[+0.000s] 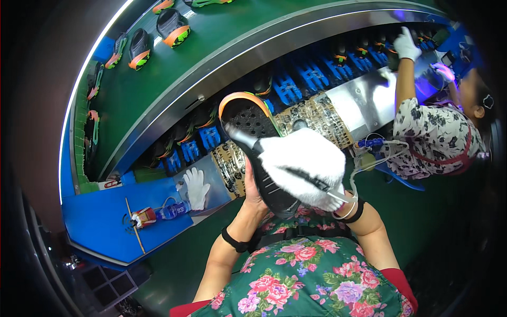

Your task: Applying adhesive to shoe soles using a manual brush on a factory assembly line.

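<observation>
A black shoe (268, 187) with an orange and green rim at its far end is tilted up in front of my body. My bare left hand (254, 182) is closed round its left side, with most fingers hidden behind it. My right hand (303, 164), in a white glove, is over the shoe's right side. From the glove a blurred, short grey-and-black piece (242, 137) reaches across the shoe toward its left rim; its kind is unclear. A dark strip and thin white cord lie over the glove near the wrist.
Blue racks (314, 78) with shoes line the long bench. Beyond runs a green conveyor (211, 31) carrying black and orange shoes (173, 27). At left, a blue table (100, 216) holds a bottle (171, 210) and spare white glove (196, 188). A co-worker (433, 132) works at right.
</observation>
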Demonstrator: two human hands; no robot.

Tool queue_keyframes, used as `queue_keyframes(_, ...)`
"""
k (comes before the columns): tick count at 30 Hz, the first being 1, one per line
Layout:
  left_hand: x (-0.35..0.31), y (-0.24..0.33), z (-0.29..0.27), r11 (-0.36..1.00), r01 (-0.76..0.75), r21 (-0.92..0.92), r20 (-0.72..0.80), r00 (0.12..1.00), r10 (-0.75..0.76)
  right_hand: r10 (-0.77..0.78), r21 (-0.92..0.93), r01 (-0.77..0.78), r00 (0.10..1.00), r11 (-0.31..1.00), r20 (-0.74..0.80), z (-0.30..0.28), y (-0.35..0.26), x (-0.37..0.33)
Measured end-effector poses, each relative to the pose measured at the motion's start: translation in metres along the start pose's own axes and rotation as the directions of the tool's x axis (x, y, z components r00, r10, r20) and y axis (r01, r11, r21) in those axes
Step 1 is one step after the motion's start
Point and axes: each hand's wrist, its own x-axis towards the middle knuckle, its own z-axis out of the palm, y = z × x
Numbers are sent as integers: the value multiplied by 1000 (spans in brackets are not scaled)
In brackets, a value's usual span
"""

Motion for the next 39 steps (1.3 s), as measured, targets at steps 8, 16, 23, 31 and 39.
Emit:
queue_keyframes(8,8,4,14,933,-75,353,-4,997,81,69,162,-58,996,985,-61,7,-8,-3)
queue_keyframes(16,27,8,29,951,-148,270,263,962,75,16,130,-8,998,991,-56,18,-5,-16)
queue_keyframes(23,34,14,32,947,-157,280,132,983,123,-4,110,2,1000,994,17,16,-6,-24)
queue_keyframes(31,47,21,30,969,-160,187,319,943,94,-32,101,42,995,994,-98,19,-10,-34)
queue_keyframes(39,51,16,34,971,-238,-4,329,917,226,-26,107,34,997,994,-72,13,-11,-45)
